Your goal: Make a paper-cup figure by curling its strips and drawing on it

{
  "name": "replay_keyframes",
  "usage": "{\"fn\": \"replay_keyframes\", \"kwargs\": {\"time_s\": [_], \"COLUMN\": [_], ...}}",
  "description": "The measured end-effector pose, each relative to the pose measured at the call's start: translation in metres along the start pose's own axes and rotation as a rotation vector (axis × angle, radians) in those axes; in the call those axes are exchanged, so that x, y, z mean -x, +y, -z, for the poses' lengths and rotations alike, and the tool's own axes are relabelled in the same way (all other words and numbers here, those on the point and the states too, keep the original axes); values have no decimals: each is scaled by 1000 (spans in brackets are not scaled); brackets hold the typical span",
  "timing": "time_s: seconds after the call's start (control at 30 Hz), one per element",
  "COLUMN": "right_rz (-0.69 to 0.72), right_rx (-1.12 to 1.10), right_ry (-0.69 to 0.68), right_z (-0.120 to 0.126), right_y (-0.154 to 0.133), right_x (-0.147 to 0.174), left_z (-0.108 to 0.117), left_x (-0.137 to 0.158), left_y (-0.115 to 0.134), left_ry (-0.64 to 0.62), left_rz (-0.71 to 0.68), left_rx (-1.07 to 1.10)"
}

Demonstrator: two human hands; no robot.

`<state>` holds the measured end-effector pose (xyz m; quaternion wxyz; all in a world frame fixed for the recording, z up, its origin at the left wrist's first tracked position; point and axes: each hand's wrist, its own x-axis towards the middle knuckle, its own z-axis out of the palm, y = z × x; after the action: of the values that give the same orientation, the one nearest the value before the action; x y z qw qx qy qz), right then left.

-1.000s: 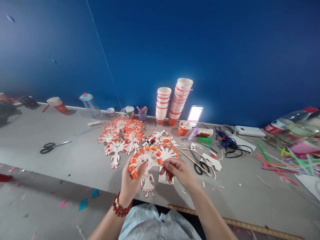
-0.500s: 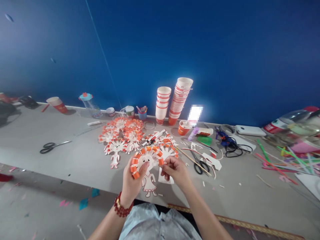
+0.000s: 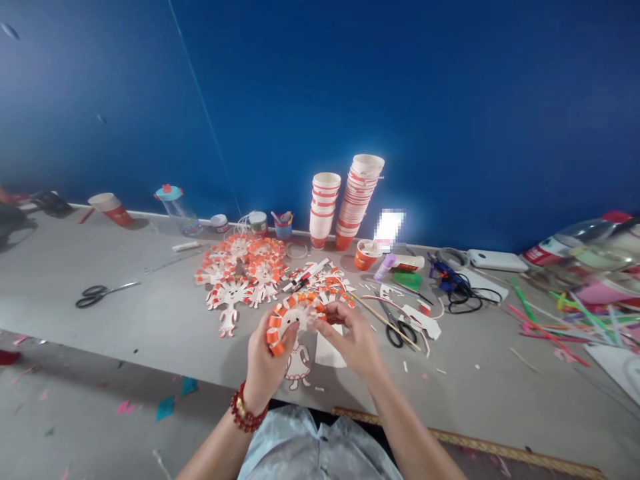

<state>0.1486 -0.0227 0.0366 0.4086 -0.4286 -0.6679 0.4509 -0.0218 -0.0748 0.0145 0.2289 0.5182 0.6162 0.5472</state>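
Near the table's front edge, my left hand (image 3: 270, 357) is closed around the left side of a paper doll (image 3: 296, 363). The doll has a white body with a drawn dress, a face with dark eyes, and orange curled strips around its head. My right hand (image 3: 353, 337) is at the doll's right side, its fingers pinching at the curled strips there. Under my right hand lies a white piece of paper (image 3: 329, 350). Behind and to the left lies a pile of similar paper dolls (image 3: 240, 260) with orange-tipped strips.
Two stacks of paper cups (image 3: 357, 200) stand against the blue wall. Black-handled scissors (image 3: 395, 333) lie at right among paper scraps, and another pair of scissors (image 3: 95, 295) at left. Farther right are a blue glue gun (image 3: 453, 280), colored pipe cleaners (image 3: 555, 333) and plastic bottles (image 3: 565, 243).
My right hand has moved up and inward along the doll's curled strips. My left hand keeps its hold, and the view has shifted slightly.
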Motion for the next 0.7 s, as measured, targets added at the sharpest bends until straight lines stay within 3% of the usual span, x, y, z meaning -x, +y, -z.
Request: {"fn": "replay_keyframes", "kwargs": {"time_s": [0.33,0.7], "right_rz": [-306,-243], "right_rx": [-335,-351], "right_ry": [-21,-83], "right_z": [-6,4], "right_y": [10,7], "right_x": [-8,-7], "left_z": [2,4], "left_x": [2,-1], "left_y": [0,2], "left_ry": [-53,-36], "left_rz": [-10,-27], "left_rx": [57,12]}}
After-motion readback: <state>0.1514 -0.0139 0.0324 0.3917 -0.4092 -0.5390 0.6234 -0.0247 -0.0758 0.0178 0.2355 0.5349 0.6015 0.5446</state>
